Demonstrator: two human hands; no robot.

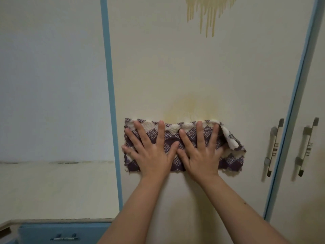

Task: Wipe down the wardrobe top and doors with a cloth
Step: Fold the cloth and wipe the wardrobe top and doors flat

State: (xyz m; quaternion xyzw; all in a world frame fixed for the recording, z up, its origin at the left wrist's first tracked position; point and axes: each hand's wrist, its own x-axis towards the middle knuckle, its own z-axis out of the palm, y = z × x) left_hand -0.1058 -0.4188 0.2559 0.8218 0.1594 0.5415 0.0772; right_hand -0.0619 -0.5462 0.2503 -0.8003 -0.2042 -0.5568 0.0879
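Head view: a folded purple-and-white checked cloth (182, 145) lies flat against a cream wardrobe door (193, 67), at six o'clock from a faint yellow smear (190, 106). The left hand (151, 150) and right hand (200, 150) press it side by side, fingers straight and spread, gripping nothing. Two metal handles (274, 147) sit at three o'clock. The cloth looks soft, light and limp; flat palm pressure should hold it best.

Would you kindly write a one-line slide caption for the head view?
Left hand and right hand press a purple-and-white checked cloth flat against the cream wardrobe door, below yellow drip stains.
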